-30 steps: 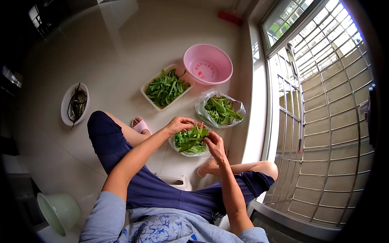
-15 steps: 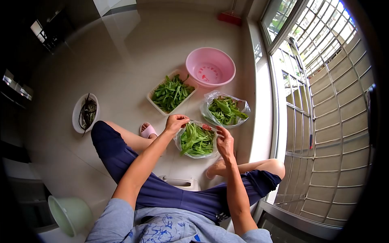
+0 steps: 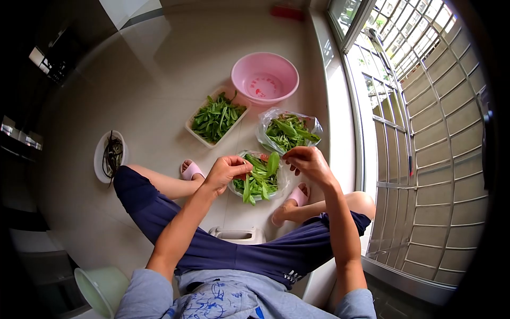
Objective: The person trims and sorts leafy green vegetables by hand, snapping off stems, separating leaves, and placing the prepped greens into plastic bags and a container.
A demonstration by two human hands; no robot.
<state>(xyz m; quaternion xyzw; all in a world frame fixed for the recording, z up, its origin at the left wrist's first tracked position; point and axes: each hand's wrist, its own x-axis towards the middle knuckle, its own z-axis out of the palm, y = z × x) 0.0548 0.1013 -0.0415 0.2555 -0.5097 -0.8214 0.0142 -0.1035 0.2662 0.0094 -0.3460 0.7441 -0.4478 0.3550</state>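
Since the earlier frame, the right hand (image 3: 311,164) has risen off the right rim of the near bag (image 3: 282,187) and now hangs between that bag and the far bag (image 3: 264,137). The left hand (image 3: 228,173) has moved from the upper left rim to just over the left side of the near bag's greens (image 3: 260,181).

The left hand's grip is closed, thumb against fingers, on one leafy sprig (image 3: 247,187) that droops over the greens. The right hand's thumb and forefinger come close together at the tips — whether they meet or pinch anything, I cannot tell.

Two clear plastic bags of greens sit on the tiled floor (image 3: 154,122), one nearer the person and one beyond it to the right. Up and to the left of the far bag is one rectangular basket (image 3: 204,142), also filled with leaves. Beyond it stands one pink basin (image 3: 271,66) with red print on its bottom. One white oval basket (image 3: 99,159) sits well apart on the left, near the left knee, holding several long dark strands (image 3: 112,154) too tangled to count. Two pink slippers are on the feet — the left slipper (image 3: 192,171) and the right slipper (image 3: 300,195). One pale green bucket (image 3: 98,290) is at the lower left.
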